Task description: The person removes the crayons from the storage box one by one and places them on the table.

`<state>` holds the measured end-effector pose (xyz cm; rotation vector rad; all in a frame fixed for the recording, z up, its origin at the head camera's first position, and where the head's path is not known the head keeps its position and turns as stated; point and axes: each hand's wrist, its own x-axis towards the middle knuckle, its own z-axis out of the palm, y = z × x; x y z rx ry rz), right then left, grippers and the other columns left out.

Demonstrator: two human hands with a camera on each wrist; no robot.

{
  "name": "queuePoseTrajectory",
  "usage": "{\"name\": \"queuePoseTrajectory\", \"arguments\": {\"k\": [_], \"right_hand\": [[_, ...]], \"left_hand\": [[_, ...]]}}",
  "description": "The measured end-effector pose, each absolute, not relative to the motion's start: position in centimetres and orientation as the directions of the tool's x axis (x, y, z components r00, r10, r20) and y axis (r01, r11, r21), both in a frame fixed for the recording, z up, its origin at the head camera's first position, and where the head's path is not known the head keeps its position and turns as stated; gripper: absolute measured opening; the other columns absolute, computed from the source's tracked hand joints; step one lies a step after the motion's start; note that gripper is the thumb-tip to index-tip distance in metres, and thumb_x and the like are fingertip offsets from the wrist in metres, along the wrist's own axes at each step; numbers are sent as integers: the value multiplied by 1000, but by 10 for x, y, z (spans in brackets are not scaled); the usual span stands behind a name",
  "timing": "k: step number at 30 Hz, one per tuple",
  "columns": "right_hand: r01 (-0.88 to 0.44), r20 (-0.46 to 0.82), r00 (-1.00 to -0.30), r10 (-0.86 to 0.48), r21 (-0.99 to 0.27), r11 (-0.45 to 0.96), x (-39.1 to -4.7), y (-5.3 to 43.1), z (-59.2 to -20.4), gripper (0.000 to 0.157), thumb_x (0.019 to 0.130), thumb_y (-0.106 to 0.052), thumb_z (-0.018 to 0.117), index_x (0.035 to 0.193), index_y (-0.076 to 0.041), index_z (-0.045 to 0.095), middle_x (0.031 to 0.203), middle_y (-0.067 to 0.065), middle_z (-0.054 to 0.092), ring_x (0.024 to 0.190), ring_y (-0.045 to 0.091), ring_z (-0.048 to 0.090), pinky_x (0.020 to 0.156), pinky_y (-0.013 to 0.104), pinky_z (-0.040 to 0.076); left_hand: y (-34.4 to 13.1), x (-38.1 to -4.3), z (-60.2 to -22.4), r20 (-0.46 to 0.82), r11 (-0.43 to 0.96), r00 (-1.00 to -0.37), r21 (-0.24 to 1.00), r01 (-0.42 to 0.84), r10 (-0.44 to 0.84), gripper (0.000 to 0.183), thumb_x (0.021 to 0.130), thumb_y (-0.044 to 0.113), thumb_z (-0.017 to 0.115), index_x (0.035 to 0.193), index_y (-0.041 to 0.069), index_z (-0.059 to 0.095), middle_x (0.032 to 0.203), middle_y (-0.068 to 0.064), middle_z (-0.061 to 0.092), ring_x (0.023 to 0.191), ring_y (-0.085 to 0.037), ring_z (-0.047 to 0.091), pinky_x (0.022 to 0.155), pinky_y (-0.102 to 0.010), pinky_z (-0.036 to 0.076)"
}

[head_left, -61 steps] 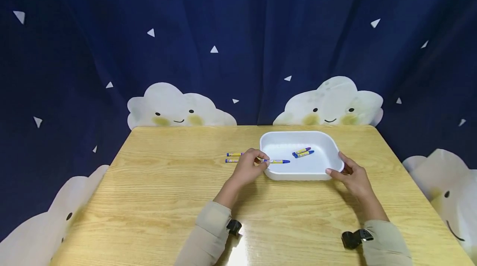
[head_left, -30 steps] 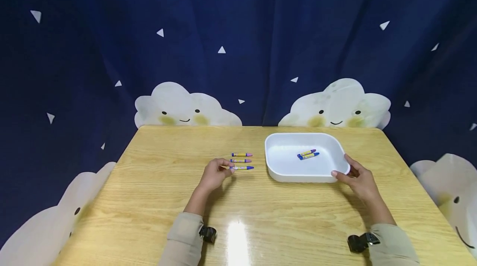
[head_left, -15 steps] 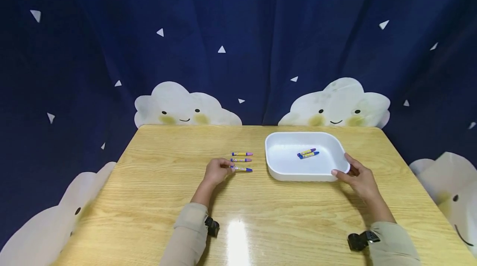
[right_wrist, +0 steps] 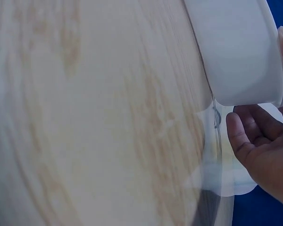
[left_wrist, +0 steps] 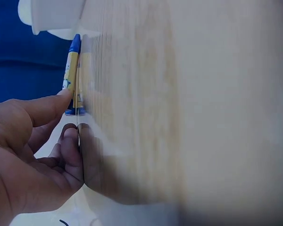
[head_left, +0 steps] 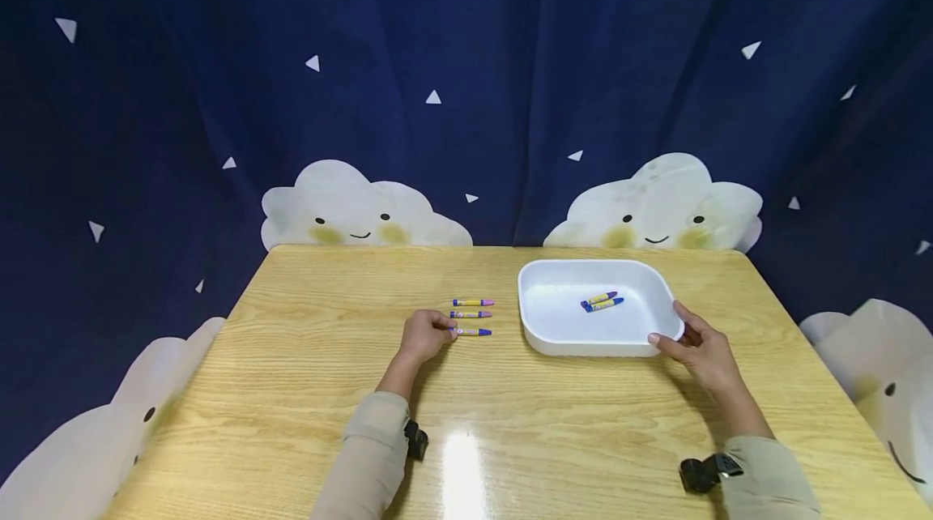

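Note:
My left hand (head_left: 426,335) pinches the rear end of a blue crayon (head_left: 477,332) that lies on the table. In the left wrist view, the thumb touches the crayon (left_wrist: 71,70) and the other fingers are curled. Two crayons with pinkish tips, one pink (head_left: 474,302) and one light purple (head_left: 471,314), lie parallel just beyond it. My right hand (head_left: 703,351) grips the near right corner of a white plastic tray (head_left: 590,347), thumb on the rim. Inside the tray rest a purple crayon (head_left: 599,299) and another blue crayon (head_left: 605,304), touching each other.
The wooden table (head_left: 306,374) reaches back to a dark blue curtain (head_left: 466,58) printed with white triangles and smiling clouds. A black wrist camera (head_left: 703,473) sits at the right sleeve, another (head_left: 416,441) at the left.
My left hand moved left from over the tray's edge and lowered the blue crayon to the table, in front of the other two, then shifted it slightly nearer. My right hand still grips the tray.

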<state>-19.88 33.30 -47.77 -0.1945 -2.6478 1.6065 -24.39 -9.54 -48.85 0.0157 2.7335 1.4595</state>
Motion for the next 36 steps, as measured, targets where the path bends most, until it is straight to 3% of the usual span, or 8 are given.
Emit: {"name": "queuePoseTrajectory", "arguments": {"k": [11, 16, 18, 22, 36], "right_hand": [[52, -6, -995, 104, -894, 445, -202, 334, -477, 91, 82, -35, 71, 148, -5, 15, 142, 32, 26, 123, 44, 35, 71, 8, 43], [58, -8, -993, 114, -896, 440, -201, 334, -477, 90, 82, -34, 72, 148, -7, 17, 141, 32, 26, 122, 44, 36, 71, 8, 43], [59, -10, -993, 114, -896, 440, -200, 334, -478, 90, 82, -35, 72, 148, -7, 17, 142, 32, 26, 123, 44, 36, 71, 8, 42], [62, -13, -994, 113, -893, 446, -199, 335, -479, 91, 81, -38, 72, 148, -8, 17, 143, 32, 25, 123, 45, 35, 71, 7, 42], [62, -19, -994, 105, -908, 414, -198, 333, -478, 90, 81, -35, 72, 148, -8, 17, 144, 30, 24, 123, 43, 35, 72, 9, 43]], "left_hand": [[-92, -244, -478, -48, 594, -997, 805, -5, 57, 14, 79, 3, 72, 92, 1, 71, 84, -5, 64, 74, -18, 56, 64, -30, 47], [-83, -246, -461, -15, 588, -995, 808, 47, 100, 22, 81, 5, 71, 102, 1, 69, 104, -14, 62, 79, -23, 58, 59, -30, 48], [-77, -246, -453, 17, 584, -993, 808, 81, 114, 23, 81, 6, 71, 103, 1, 69, 109, -14, 61, 87, -26, 59, 64, -33, 48], [-61, -247, -441, 56, 552, -990, 826, 118, 129, 25, 79, 12, 75, 102, 2, 69, 106, -13, 62, 93, -29, 57, 73, -35, 48], [2, -254, -422, 115, 463, -978, 867, 183, 173, 21, 81, 12, 72, 101, 8, 71, 102, -12, 61, 81, -20, 56, 67, -28, 46]]}}
